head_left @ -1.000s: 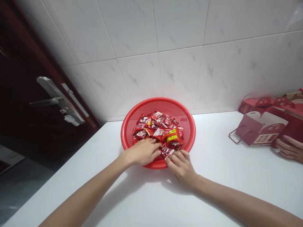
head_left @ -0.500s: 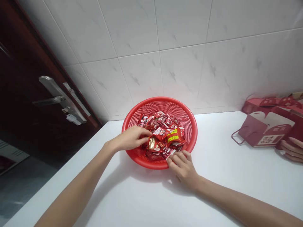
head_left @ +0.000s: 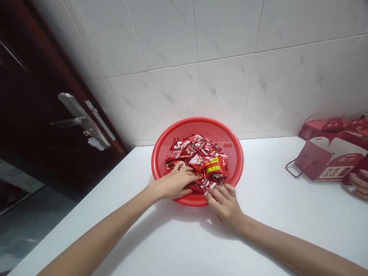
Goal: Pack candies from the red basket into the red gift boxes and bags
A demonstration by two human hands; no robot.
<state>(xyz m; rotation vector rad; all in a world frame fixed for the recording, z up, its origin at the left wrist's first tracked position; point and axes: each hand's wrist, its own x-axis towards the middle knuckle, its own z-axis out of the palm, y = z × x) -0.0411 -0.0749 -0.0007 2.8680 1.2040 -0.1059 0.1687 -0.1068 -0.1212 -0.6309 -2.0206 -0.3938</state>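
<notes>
A round red plastic colander stands on the white table, holding a heap of small red wrapped candies. My left hand reaches over the near-left part of the heap, fingers apart and touching wrappers; nothing is visibly gripped, though the undersides of the fingers are hidden. With fingers bent over the near-right rim, my right hand holds the colander. A dark red packet with a white edge lies just beside its fingertips. Behind it is a red and yellow wrapped packet.
Dark red gift boxes with cord handles stand on the right of the table. Another person's hand touches a box at the right edge. Behind rises a tiled wall; a dark door is at left.
My left hand has moved right and nearer, from the colander's left side onto the near candies. My right hand stays on the rim. The whole view has shifted slightly.
</notes>
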